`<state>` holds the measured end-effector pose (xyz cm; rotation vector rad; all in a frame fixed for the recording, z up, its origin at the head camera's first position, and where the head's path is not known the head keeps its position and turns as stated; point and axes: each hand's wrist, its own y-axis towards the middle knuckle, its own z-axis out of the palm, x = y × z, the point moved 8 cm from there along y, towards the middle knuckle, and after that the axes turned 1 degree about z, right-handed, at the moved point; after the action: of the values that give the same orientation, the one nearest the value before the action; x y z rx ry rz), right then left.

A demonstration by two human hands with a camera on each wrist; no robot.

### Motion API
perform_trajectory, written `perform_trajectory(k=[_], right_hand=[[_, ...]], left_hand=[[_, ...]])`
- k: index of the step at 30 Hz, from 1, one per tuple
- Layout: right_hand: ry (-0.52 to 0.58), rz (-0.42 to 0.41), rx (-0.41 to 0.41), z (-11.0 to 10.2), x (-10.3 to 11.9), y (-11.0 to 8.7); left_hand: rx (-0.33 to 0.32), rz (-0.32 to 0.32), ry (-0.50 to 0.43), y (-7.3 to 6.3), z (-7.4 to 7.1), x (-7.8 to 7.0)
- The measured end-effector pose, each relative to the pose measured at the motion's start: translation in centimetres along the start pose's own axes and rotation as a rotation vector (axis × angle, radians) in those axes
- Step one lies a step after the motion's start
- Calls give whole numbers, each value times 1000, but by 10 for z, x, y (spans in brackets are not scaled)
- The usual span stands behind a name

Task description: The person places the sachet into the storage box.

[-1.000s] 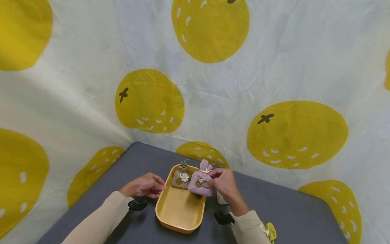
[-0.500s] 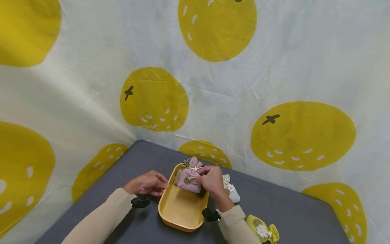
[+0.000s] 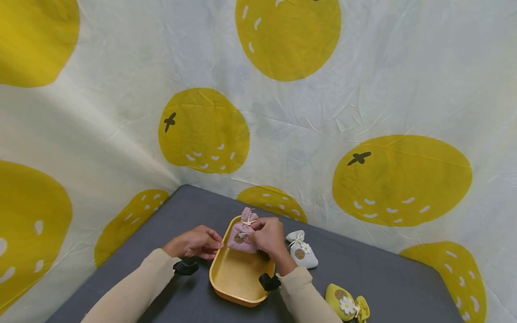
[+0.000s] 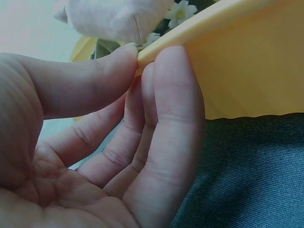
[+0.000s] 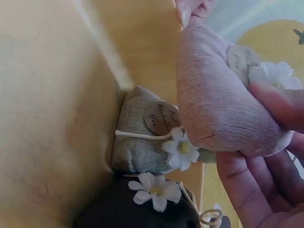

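A small pink drawstring pouch [image 3: 242, 237] with a white flower and a round tag is pinched between the thumb and fingers of my right hand [image 3: 269, 234]. It hangs over the far left end of a yellow tray [image 3: 238, 280]. Below it, in the right wrist view, a grey-beige pouch [image 5: 135, 114] and a black pouch [image 5: 118, 204] lie side by side inside the tray; the pink one hides the grey-beige one from the head view. My left hand [image 3: 195, 242] grips the tray's left rim [image 4: 209, 21] between thumb and fingertips.
To the right of the tray, a white pouch [image 3: 304, 256] and a yellow-green pouch [image 3: 336, 299] with flowers lie on the dark grey table [image 3: 387, 287]. A white cloth printed with yellow fruit [image 3: 400, 179] hangs behind and along the left side.
My right hand has carried the pink pouch leftward across the tray's far end, covering the grey-beige pouch. The white and yellow-green pouches show more fully now. My left hand stays at the rim.
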<state>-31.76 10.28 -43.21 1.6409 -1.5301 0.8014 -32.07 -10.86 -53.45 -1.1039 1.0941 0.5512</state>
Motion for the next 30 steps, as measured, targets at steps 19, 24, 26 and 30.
perform_trajectory(k=[19, 24, 26, 30], right_hand=[[-242, -45, 277, 43, -8, -2], [-231, -30, 345, 35, -7, -3], [-205, -12, 354, 26, -9, -1], [-151, 4, 349, 5, -15, 4]], left_hand=[[-15, -18, -19, 2, -1, 2], [-36, -21, -5, 1, -2, 2], [-36, -19, -2, 2, -2, 1], [-28, -20, -2, 2, -3, 1]])
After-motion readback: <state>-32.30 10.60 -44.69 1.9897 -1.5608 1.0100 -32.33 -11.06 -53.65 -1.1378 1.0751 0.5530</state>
